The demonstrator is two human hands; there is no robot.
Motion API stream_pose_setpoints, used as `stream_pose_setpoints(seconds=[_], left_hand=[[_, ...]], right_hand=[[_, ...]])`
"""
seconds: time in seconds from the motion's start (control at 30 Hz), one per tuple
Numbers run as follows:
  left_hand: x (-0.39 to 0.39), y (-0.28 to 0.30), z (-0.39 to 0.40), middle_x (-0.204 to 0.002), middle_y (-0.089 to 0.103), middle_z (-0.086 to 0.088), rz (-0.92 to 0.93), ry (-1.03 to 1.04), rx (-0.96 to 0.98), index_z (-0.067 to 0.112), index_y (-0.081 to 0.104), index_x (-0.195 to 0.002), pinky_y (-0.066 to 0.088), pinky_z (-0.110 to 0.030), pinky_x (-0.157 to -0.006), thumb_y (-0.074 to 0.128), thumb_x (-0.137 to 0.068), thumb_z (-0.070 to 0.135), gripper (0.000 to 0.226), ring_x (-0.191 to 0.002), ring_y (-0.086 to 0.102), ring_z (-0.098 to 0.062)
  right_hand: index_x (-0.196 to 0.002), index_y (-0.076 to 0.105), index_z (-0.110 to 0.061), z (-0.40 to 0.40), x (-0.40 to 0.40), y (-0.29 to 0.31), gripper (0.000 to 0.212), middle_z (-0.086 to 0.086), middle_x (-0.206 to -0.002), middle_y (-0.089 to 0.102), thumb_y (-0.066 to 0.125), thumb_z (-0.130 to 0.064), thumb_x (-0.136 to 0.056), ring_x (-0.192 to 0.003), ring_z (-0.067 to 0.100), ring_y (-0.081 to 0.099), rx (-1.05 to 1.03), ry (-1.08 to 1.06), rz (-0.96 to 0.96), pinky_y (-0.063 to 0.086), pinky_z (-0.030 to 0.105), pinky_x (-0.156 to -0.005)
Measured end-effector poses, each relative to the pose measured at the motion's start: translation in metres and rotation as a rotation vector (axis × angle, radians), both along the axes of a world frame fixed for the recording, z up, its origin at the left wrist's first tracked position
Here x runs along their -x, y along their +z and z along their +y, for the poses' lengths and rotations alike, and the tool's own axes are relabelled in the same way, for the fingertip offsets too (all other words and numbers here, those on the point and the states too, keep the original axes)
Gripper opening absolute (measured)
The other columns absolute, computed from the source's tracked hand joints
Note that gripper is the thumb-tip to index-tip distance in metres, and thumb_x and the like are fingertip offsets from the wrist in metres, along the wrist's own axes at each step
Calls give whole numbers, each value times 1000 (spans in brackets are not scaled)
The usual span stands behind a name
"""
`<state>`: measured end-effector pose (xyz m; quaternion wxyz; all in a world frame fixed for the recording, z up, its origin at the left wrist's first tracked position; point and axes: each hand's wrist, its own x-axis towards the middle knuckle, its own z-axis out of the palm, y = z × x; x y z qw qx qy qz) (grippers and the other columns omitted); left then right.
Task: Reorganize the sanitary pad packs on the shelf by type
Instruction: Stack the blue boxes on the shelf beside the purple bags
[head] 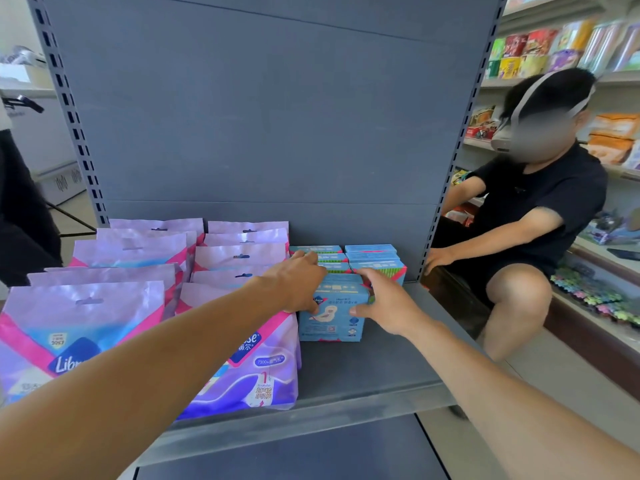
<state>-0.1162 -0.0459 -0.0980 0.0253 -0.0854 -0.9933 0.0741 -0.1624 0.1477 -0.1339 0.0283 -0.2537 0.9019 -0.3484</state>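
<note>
On the grey shelf [388, 368] a small blue pad pack [332, 317] stands upright at the front of two short rows of blue packs [375, 259]. My left hand [299, 284] grips its left side and top, thumb on the front. My right hand [384, 301] grips its right side, thumb across the front face. To the left stand two rows of large pink and purple pad bags [239, 258], with the front bag [256, 368] leaning behind my left forearm. Another front bag [74, 337] is at the far left.
The shelf's grey back panel [270, 126] rises behind the packs. A person in a black shirt [533, 216] crouches just right of the shelf post, one hand [440, 259] near the shelf's right end. Snack shelves [561, 46] fill the right background. A lower shelf [294, 455] juts out below.
</note>
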Motion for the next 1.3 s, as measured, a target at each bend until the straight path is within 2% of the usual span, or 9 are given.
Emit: stream_pose_setpoints(seconds=[0.13,0.3,0.4,0.6,0.77,0.97,1.1,1.23,1.3], left_hand=[[-2,3,4,-127,46,-8,-13,-21,-11,22,47,-136,46,-44,-98,69,-81,47,64,-121,43,-28],[-7,6,9,-126,47,-9,2,-14,1,21,46,-137,47,-43,-97,65,-86,41,58,-121,45,-29],[-11,4,16,-126,46,-9,27,0,53,18,49,-134,48,-42,-92,62,-89,32,49,-119,47,-28],[-10,1,16,-131,44,-7,85,32,110,18,49,-135,46,-37,-94,54,-94,21,41,-123,43,-26],[-12,1,15,-131,44,-7,32,50,106,17,47,-137,46,-38,-95,57,-92,22,46,-123,44,-26],[-36,6,31,-136,42,-10,-6,88,140,11,39,-139,44,-40,-99,56,-92,25,51,-129,40,-29],[-66,0,69,-140,38,-10,84,-38,4,12,36,-140,39,-40,-101,55,-89,28,57,-131,33,-29],[-101,-12,115,-153,23,-12,49,-179,-57,14,23,-148,31,-44,-112,58,-87,39,75,-142,18,-33],[-120,-20,133,-158,15,-12,12,-227,-59,15,20,-150,26,-46,-116,57,-88,40,77,-145,9,-34]], right_hand=[[-145,36,-26,1,-3,5,74,-3,-141,44,76,-26,-83,-127,15,44,-193,32,118,40,31,-103],[-148,30,-26,-4,-7,8,75,-3,-141,36,71,-34,-86,-121,22,49,-383,51,281,49,36,-91],[-146,31,-23,-13,-11,2,71,2,-144,31,69,-29,-87,-116,26,53,-455,54,372,52,42,-85],[-150,26,-19,-25,-10,-4,70,4,-155,24,64,-23,-91,-135,26,38,-505,43,459,50,43,-94],[-148,27,-20,-26,-14,0,72,3,-152,29,67,-28,-88,-132,27,39,-585,44,494,50,42,-90],[-150,26,-15,-3,-55,11,77,6,-158,18,67,-36,-88,-140,30,27,-662,36,495,39,44,-104],[-146,32,-14,35,-90,23,70,8,-152,29,64,-39,-89,-136,32,33,-721,-33,443,40,47,-103],[-148,29,-15,79,-139,21,69,8,-153,28,60,-41,-91,-137,33,31,-734,-126,374,37,46,-107],[-146,30,-15,105,-171,8,66,7,-151,31,59,-40,-92,-135,33,34,-732,-187,322,38,43,-105]])
